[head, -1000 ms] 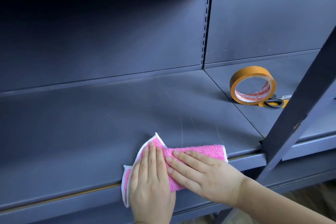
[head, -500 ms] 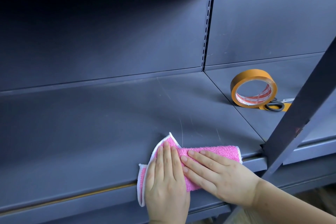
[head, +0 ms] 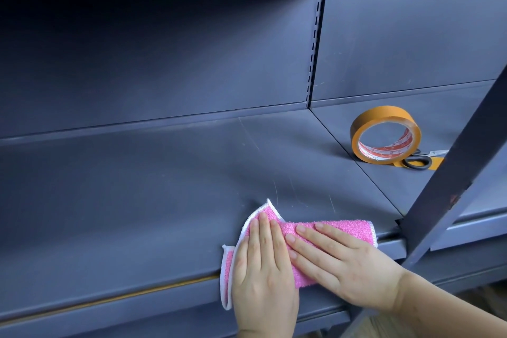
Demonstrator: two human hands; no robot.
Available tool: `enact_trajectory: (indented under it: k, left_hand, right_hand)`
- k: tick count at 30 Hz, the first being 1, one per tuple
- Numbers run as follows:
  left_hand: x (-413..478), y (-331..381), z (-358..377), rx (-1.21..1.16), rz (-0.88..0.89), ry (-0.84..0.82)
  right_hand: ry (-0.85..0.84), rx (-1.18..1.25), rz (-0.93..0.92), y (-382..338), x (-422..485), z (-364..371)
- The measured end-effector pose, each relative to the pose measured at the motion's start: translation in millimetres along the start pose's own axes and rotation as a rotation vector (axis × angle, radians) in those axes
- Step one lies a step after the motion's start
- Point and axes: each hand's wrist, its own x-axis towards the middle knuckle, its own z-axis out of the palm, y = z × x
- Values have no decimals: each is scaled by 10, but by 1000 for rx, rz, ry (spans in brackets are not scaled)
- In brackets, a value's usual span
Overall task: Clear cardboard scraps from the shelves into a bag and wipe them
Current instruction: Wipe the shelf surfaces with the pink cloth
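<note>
cloth (head: 343, 228) on shelf (head: 137, 200); tape (head: 382, 114) right, behind

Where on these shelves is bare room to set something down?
Left shelf is bare from the cloth back to the rear panel and leftward. Crowded: front edge under left hand and right hand; right shelf around tape roll and scissors.

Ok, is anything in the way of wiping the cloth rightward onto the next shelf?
Yes. A slanted bar crosses the front edge just right of the cloth, and on the next shelf a tape roll sits with scissors beside it, farther back. The left hand and right hand lie flat on it.
</note>
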Motion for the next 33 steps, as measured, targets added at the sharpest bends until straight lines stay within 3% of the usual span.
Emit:
enact_trajectory:
  k: [16,27,33]
  left_hand:
    - [111,357,-37,-45,4,-144]
    - [161,429,-92,-145,62,-190]
    - [218,443,-163,-198,113,-232]
  right_hand:
    - [2,-173,52,207,-332,-16]
    - [-47,-119,55,231,-357,-83]
    - [-231,5,179,211,-275,-181]
